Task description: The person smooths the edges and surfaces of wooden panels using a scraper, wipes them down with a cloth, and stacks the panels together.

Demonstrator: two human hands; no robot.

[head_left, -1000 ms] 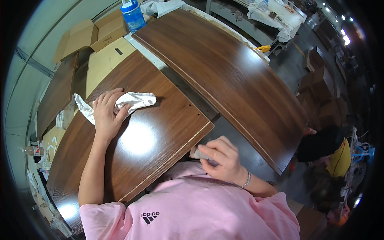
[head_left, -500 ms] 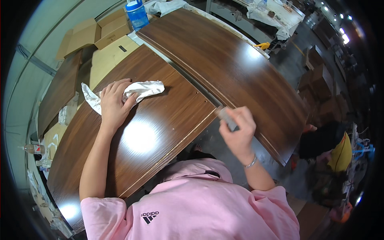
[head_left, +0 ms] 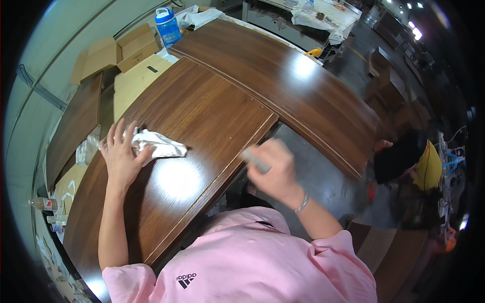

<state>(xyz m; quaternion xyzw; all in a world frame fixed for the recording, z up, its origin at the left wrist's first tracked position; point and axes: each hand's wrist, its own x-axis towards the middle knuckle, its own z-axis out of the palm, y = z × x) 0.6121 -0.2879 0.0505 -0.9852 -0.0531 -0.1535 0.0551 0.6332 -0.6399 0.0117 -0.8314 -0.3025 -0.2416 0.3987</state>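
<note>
My left hand [head_left: 121, 157] lies on the nearer dark brown wooden panel [head_left: 202, 118], fingers spread. A crumpled white cloth [head_left: 164, 145] sits partly beneath it and sticks out past the thumb. My right hand [head_left: 275, 166], slightly blurred, is closed around a small grey block [head_left: 256, 160]. The block is at the panel's front edge, right of the bright reflection; whether it touches the edge I cannot tell. A second brown panel [head_left: 283, 76] lies beyond, against the far edge of the first.
A blue bottle [head_left: 168, 29] and an open cardboard box [head_left: 136, 48] stand at the far left. Another brown panel [head_left: 76, 126] leans at the left. A person in dark and yellow clothing [head_left: 427, 169] is at the right. A yellow tool [head_left: 314, 52] lies by the far panel's edge.
My right hand has moved left along the front edge with the grey block. My left hand has shifted left and its fingers have spread. The panels now show no gap between them.
</note>
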